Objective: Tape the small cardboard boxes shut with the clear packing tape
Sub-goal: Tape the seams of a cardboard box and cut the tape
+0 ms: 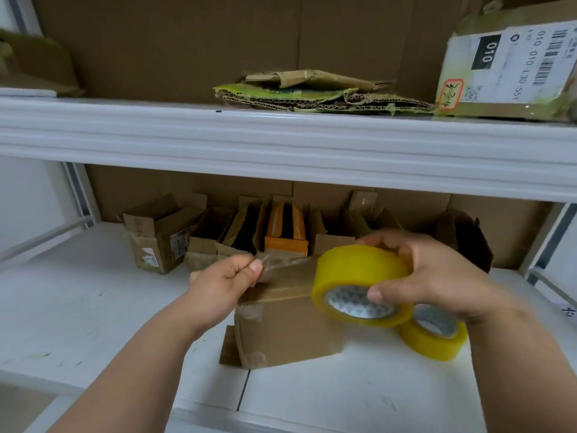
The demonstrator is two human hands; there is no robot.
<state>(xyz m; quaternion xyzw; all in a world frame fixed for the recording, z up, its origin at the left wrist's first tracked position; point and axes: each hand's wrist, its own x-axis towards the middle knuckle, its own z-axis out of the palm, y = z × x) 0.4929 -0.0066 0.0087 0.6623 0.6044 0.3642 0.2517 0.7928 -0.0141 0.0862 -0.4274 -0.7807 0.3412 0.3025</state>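
Observation:
A small cardboard box (290,326) sits on the white lower shelf (78,307), its flaps down. Above it my right hand (437,273) grips a yellowish roll of clear packing tape (356,273). My left hand (221,282) pinches the free end of the tape strip (281,265), which stretches from the roll over the top of the box. A second tape roll (437,335) lies on the shelf to the right of the box, partly hidden by my right wrist.
Several open small boxes (156,235) stand in a row at the back of the lower shelf, one holding an orange carton (285,232). The white upper shelf (281,142) carries flattened cardboard (312,92) and a labelled box (512,67).

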